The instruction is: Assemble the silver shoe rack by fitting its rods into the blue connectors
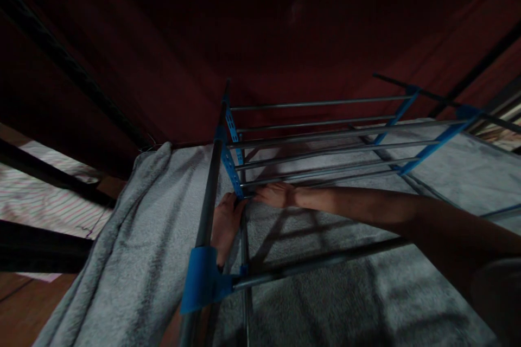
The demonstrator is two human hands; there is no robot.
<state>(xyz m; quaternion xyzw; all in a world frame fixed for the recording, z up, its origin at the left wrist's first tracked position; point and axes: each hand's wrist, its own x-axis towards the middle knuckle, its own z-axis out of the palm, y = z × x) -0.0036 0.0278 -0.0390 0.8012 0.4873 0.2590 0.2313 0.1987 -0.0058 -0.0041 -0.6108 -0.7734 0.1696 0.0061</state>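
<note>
Both hands pinch one rack joint: left hand (224, 225) and right hand (277, 194) grasp the blue bracket (233, 171).
Risk: rail (325, 171) at 3 o'clock pops free, rack racks sideways on soft grey towel (134, 260).

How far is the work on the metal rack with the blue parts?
Several grey rods already sit between the blue side pieces, so the frame stands on the grey blanket. Both hands meet at the lowest rod end: the left hand at the blue piece, the right hand on the rod. Whether that rod is seated is not visible; it seems left.
</note>
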